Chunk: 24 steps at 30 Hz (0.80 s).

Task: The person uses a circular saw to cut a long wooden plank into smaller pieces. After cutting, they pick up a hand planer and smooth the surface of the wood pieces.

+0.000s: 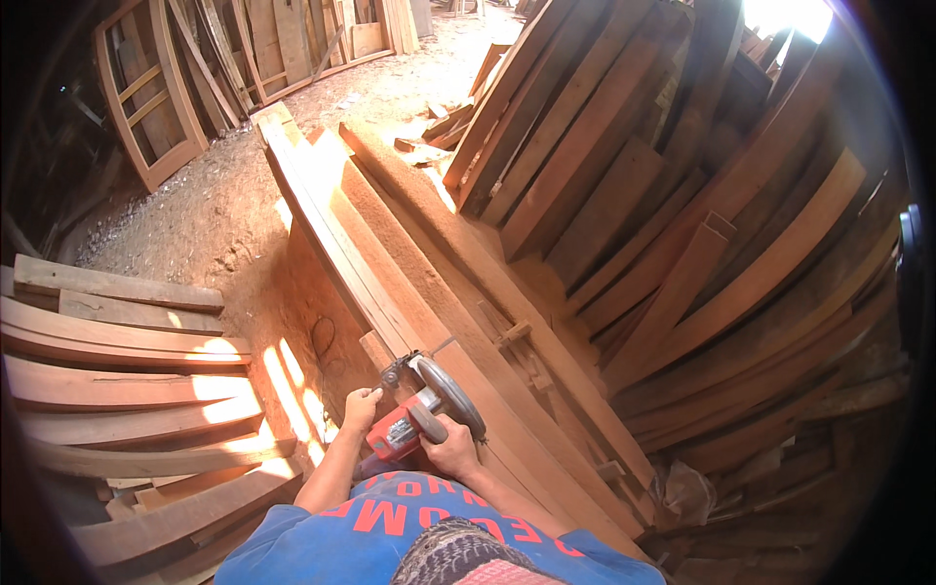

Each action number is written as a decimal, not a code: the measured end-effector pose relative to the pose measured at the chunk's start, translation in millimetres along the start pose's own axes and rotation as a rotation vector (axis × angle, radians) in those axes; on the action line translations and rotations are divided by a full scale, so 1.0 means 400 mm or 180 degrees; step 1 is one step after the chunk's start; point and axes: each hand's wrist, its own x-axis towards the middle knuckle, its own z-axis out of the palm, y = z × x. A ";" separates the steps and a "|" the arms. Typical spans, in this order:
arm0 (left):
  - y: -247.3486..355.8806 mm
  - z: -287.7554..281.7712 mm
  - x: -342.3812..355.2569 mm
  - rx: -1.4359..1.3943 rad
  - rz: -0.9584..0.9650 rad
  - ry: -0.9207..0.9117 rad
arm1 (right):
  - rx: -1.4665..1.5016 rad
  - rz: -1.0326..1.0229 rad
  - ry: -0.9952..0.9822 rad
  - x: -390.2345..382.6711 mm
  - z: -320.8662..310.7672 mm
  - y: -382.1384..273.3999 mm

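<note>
A red circular saw [395, 434] with a grey blade guard rests on a long wooden board [341, 263] running away from me over other dusty timbers. My right hand [450, 448] is wrapped round the saw's handle. My left hand [363, 405] is closed on a part at the saw's front left, low by the board's edge; exactly which part is too small to tell. The blade itself is largely hidden by the guard.
Planks [127, 385] lie stacked at the left. Many boards [575, 136] lean along the right side. Wooden frames [146, 117] and boards stand at the back left. Sawdust covers the ground [195, 224]. A crumpled pale bag [687, 492] sits at the lower right.
</note>
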 end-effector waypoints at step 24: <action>0.105 -0.081 0.138 -0.0160 -0.0105 -0.0063 | -0.0037 0.0163 0.0018 0.159 0.082 -0.089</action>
